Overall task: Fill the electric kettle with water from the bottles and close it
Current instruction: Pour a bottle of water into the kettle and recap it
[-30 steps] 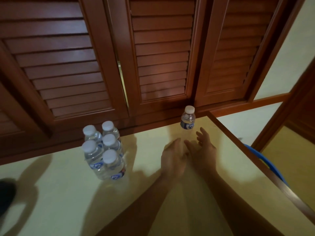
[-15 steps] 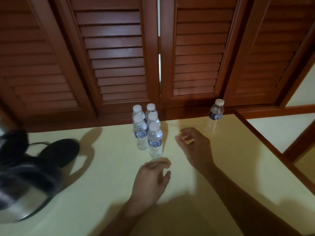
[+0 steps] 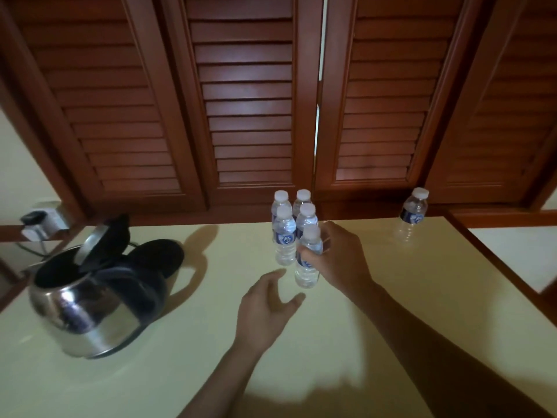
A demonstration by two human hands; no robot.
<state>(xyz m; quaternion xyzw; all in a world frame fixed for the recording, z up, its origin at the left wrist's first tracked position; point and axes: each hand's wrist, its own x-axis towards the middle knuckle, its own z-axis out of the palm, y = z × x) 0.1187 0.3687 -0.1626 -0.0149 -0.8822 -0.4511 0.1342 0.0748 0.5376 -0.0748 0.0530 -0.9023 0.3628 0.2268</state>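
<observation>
A steel electric kettle [image 3: 90, 309] with a black handle sits at the left of the table, its lid [image 3: 99, 239] tipped up and open. Several small capped water bottles [image 3: 284, 236] stand clustered at the table's far middle. My right hand [image 3: 340, 257] grips the nearest bottle [image 3: 307, 274] of the cluster around its upper body. My left hand [image 3: 265, 312] hovers open just in front of that bottle, fingers relaxed, holding nothing. A single bottle [image 3: 413, 217], which looks empty, stands apart at the far right.
The pale yellow table [image 3: 422, 297] ends in a wooden edge on the right. A black round kettle base [image 3: 164, 254] lies behind the kettle, with a cord running to a wall socket [image 3: 42, 220]. Brown louvred shutters [image 3: 250, 101] close off the back.
The view swung left, bringing the kettle into sight. My right hand moved left to the bottle cluster and closed around the nearest bottle. My left hand drew nearer to it.
</observation>
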